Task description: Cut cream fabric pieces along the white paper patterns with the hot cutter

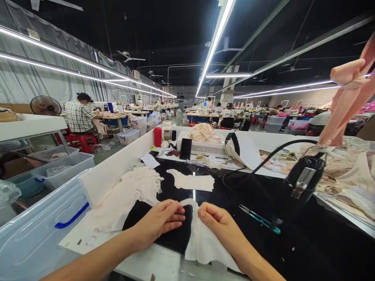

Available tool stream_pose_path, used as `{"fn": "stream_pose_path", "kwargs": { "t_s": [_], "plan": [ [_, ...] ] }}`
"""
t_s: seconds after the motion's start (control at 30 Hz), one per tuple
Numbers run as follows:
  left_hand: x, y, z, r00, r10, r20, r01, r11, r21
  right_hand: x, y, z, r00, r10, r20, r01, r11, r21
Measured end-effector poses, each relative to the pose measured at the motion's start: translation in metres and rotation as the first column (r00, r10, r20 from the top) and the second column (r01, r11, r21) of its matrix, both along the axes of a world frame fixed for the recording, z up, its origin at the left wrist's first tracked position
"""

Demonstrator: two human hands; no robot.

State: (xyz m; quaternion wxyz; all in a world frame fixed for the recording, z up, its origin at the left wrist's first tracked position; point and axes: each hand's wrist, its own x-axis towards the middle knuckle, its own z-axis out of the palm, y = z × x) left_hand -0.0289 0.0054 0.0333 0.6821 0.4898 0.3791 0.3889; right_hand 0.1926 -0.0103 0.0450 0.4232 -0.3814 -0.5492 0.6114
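Holding 1 white fabric piece (202, 244) left of the teal snips (262, 221), apparently at a handling-and-aligning step; pinching its narrow curved end between thumb and forefinger of the left hand (158, 220), pinching its upper edge likewise with the right hand (216, 222); probably calling next for an even, steady grip.

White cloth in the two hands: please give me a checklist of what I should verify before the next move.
1. Right hand pinching the white cloth: ok.
2. Left hand pinching the cloth's narrow end: ok.
3. Teal-handled snips lying apart from the cloth: ok.
4. Second pale piece lying apart from the held cloth: ok.
5. Pile at left neatly squared: not ok, pieces overlap loosely.
6. Underside of the held cloth free of faults: cannot tell, hidden.
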Motion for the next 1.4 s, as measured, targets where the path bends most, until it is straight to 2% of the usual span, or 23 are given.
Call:
{"fn": "stream_pose_path", "kwargs": {
  "t_s": [0.07, 0.13, 0.2, 0.33, 0.43, 0.6, 0.73, 0.87, 1.0, 1.1, 1.27, 1.4],
  "plan": [
    [0.003, -0.004, -0.008, 0.989, -0.109, 0.097, 0.121, 0.985, -0.122, -0.005, 0.005, 0.003, 0.997, 0.008, 0.077, -0.010, 1.000, 0.025],
    [0.008, -0.008, -0.011, 0.974, -0.182, 0.133, 0.198, 0.973, -0.115, -0.011, 0.011, 0.003, 0.993, 0.017, 0.117, -0.021, 0.999, 0.034],
    [0.013, -0.008, -0.009, 0.977, -0.178, 0.120, 0.190, 0.978, -0.089, -0.015, 0.017, 0.000, 0.991, 0.011, 0.130, -0.017, 0.999, 0.043],
    [0.021, 0.002, -0.002, 0.999, -0.029, 0.046, 0.032, 0.998, -0.062, -0.018, 0.031, -0.004, 0.982, 0.001, 0.187, -0.014, 0.998, 0.065],
    [0.024, 0.018, -0.002, 0.993, 0.082, -0.085, -0.078, 0.996, 0.054, -0.017, 0.044, -0.007, 0.971, -0.014, 0.237, -0.006, 0.997, 0.080],
    [0.023, 0.057, -0.010, 0.941, 0.250, -0.227, -0.192, 0.949, 0.248, -0.012, 0.068, -0.016, 0.962, -0.046, 0.271, 0.026, 0.997, 0.079],
    [0.018, 0.096, -0.013, 0.872, 0.358, -0.335, -0.226, 0.900, 0.373, 0.003, 0.090, -0.022, 0.943, -0.084, 0.323, 0.054, 0.994, 0.099],
    [0.016, 0.134, -0.013, 0.787, 0.421, -0.451, -0.191, 0.862, 0.470, 0.032, 0.118, -0.022, 0.887, -0.236, 0.398, 0.174, 0.967, 0.186],
    [0.019, 0.166, -0.016, 0.683, 0.462, -0.565, -0.133, 0.840, 0.526, 0.058, 0.145, -0.022, 0.808, -0.400, 0.434, 0.306, 0.913, 0.271],
    [0.023, 0.182, -0.017, 0.607, 0.465, -0.644, -0.065, 0.837, 0.543, 0.069, 0.161, -0.021, 0.742, -0.488, 0.459, 0.359, 0.868, 0.344],
    [0.025, 0.188, -0.016, 0.504, 0.453, -0.735, 0.026, 0.843, 0.537, 0.074, 0.183, -0.026, 0.635, -0.598, 0.490, 0.357, 0.789, 0.500],
    [0.024, 0.180, -0.015, 0.481, 0.411, -0.775, 0.072, 0.862, 0.502, 0.074, 0.194, -0.039, 0.581, -0.625, 0.522, 0.294, 0.758, 0.582]
  ]
}}
